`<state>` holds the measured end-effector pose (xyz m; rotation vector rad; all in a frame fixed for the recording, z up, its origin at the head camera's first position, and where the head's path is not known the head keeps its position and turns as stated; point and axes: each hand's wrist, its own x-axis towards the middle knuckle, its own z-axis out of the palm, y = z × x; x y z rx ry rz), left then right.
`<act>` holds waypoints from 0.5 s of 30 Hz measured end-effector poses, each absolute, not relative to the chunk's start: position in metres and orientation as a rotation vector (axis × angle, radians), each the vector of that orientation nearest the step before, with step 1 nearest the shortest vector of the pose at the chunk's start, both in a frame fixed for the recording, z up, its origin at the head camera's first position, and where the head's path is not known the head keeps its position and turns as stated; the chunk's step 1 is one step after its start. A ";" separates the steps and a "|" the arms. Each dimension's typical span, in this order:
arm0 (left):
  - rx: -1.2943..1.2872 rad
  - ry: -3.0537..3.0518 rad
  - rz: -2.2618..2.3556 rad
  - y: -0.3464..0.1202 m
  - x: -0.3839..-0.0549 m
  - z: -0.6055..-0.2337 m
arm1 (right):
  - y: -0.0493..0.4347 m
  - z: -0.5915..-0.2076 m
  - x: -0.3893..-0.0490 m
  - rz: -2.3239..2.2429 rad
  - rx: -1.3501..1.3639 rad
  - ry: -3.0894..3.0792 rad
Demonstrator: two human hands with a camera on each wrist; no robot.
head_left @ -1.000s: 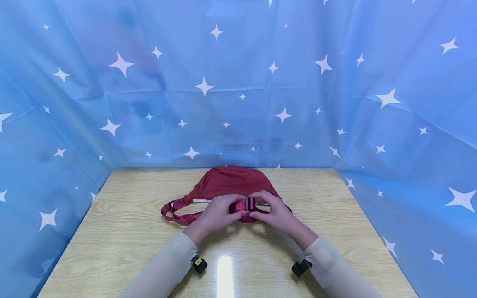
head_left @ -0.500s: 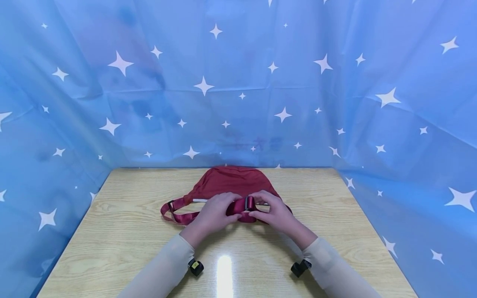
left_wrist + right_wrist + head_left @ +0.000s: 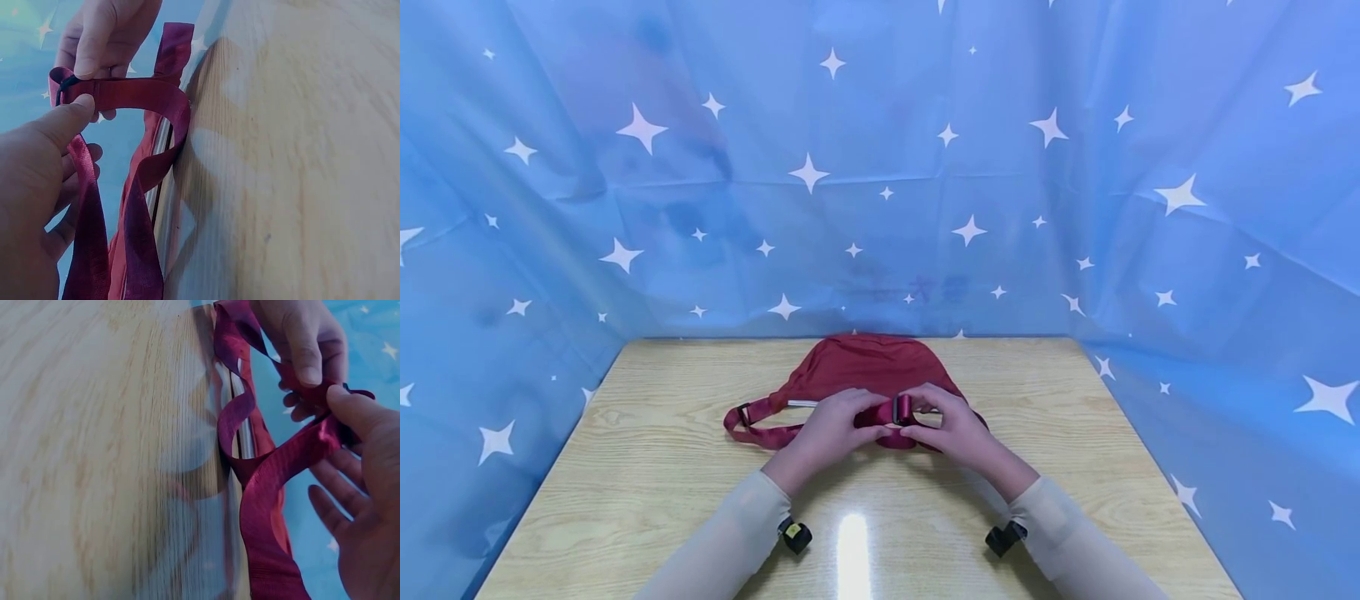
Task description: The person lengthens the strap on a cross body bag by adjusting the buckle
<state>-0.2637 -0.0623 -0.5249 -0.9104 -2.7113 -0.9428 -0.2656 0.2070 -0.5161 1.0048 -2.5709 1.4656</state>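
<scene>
A dark red waist bag [image 3: 868, 367] lies on the table, its red webbing strap [image 3: 769, 438] looping out in front. Close over the strap's middle, both hands hold a stretch of webbing beside a black strap slider [image 3: 897, 410]. The left hand [image 3: 829, 429] pinches the strap between thumb and fingers on the slider's left side. On the other side the right hand [image 3: 953, 427] pinches the webbing right at the slider. In the left wrist view, the left thumb [image 3: 80, 107] presses the strap near the slider. The right wrist view shows a loop of strap [image 3: 275, 478] hanging below the fingers.
A pale wood-grain table [image 3: 647, 500] carries the bag near its back edge. Blue cloth with white stars [image 3: 880, 167] stands behind and at both sides. A second black slider [image 3: 744, 414] sits on the strap's left end. A light zip [image 3: 802, 403] runs along the bag's front.
Over the last second the left hand has shifted slightly left along the strap, and the webbing between the hands looks straighter. The right hand and the bag have stayed in place.
</scene>
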 end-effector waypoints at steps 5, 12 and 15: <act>-0.904 -2.737 -0.951 -0.059 -0.264 -0.521 | 0.206 -0.514 -0.266 1.390 1.029 -2.594; -0.915 -2.738 -0.999 -0.055 -0.263 -0.516 | 0.204 -0.510 -0.267 1.328 1.053 -2.658; -0.911 -2.752 -1.052 -0.054 -0.262 -0.514 | 0.204 -0.510 -0.268 1.319 1.060 -2.671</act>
